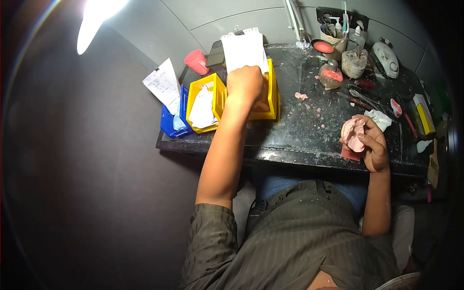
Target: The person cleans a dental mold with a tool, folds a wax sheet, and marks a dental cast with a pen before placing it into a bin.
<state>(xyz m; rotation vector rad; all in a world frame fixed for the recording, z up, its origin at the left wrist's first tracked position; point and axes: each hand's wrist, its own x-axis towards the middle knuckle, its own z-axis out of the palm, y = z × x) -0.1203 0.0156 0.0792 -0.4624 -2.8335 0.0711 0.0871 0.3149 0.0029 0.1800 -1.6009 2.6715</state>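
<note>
A pale pink dental cast (pixel 353 134) is in my right hand (pixel 374 145), above the front right of the table, with the thumb pressed on its side. Just below the cast shows a flat reddish-pink piece (pixel 351 152); whether I hold it too cannot be made out. My left hand (pixel 245 86) reaches over the right-hand yellow bin (pixel 273 94), knuckles bent in a fist. Its fingertips and whatever they grip are hidden. Behind that hand lie white papers (pixel 243 48) held by a binder clip.
Left of the hand stand another yellow bin (pixel 194 89) with papers and a blue bin (pixel 166 123). A pink cup (pixel 195 62) sits behind them. At the right are a glass jar (pixel 330 79), a tool holder (pixel 333 42), a crumpled tissue (pixel 379 119) and scattered hand tools (pixel 362 99).
</note>
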